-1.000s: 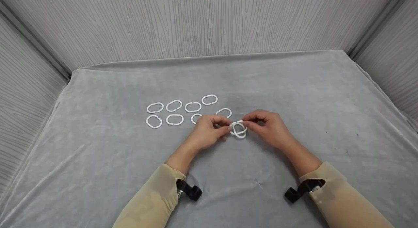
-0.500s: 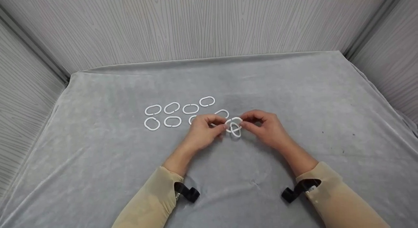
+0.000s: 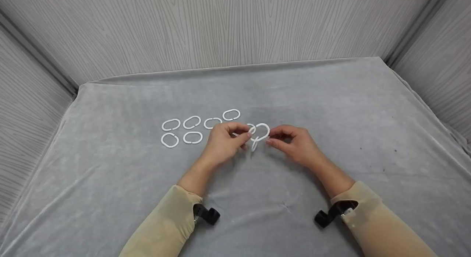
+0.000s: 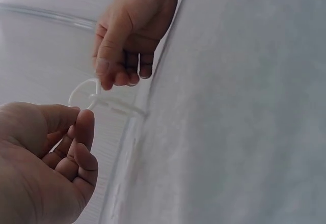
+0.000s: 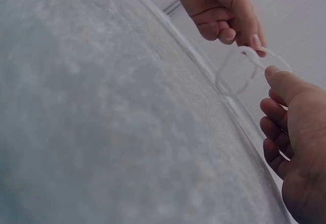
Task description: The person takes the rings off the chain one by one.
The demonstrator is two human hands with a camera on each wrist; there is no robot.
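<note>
Between the two hands is a white oval plastic link (image 3: 265,125), with a second white link (image 3: 254,145) hooked through it and dangling below. My left hand (image 3: 223,141) pinches the upper link's left end between thumb and forefinger. At the right end, my right hand (image 3: 300,143) pinches it with thumb and forefinger, as the right wrist view shows of the thumb (image 5: 277,79) on the link. In the left wrist view the linked pair (image 4: 84,86) spans the gap between both hands' fingertips. The remaining fingers of each hand are loosely bent.
Several loose white links lie in two rough rows to the left, among them a link (image 3: 169,140) and a link (image 3: 231,114); some are partly behind the left hand. Grey cloth (image 3: 312,95) covers the table, and wood-grain panels (image 3: 235,28) stand behind and beside it.
Both hands have drifted slightly left with the pair of links. The upper link has been raised and turned, and the lower one now dangles edge-on beneath it.
</note>
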